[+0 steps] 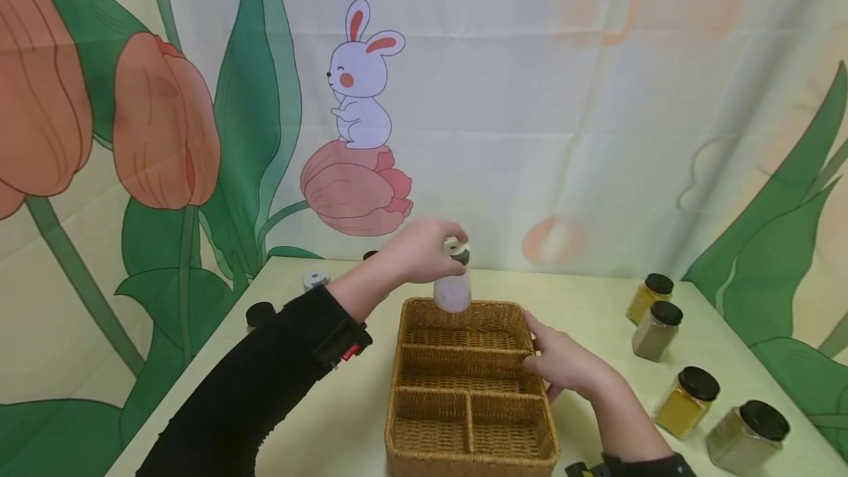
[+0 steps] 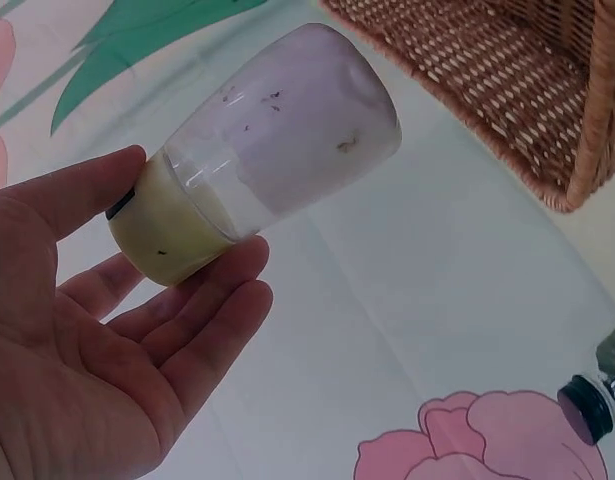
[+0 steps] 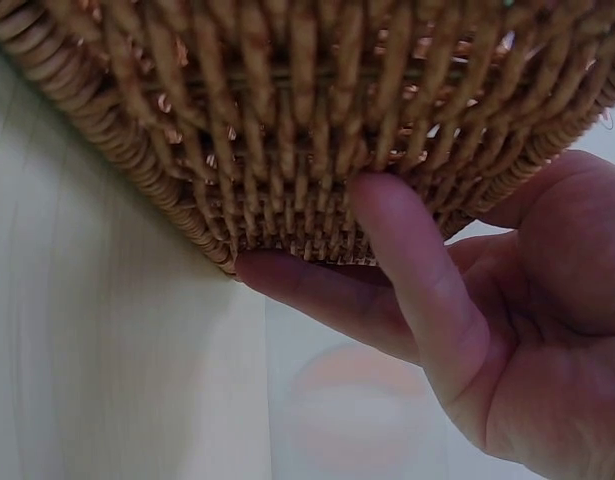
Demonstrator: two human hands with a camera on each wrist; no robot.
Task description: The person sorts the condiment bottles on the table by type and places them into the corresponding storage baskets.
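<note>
My left hand pinches a clear seasoning bottle by its pale yellow cap, over the far end of a brown woven basket. In the left wrist view the bottle lies tilted, with white contents and a few dark specks on it. Thumb and fingertips hold the cap from opposite sides. My right hand grips the basket's right wall near the far corner, thumb over the rim. Seen from the right wrist, its fingers lie along the outer wicker.
Dividers split the basket into several compartments. Along the table's right stand black-lidded jars: a yellow one, a greyish one, another yellow one and a larger greyish one. At left are a white-topped container and a black lid.
</note>
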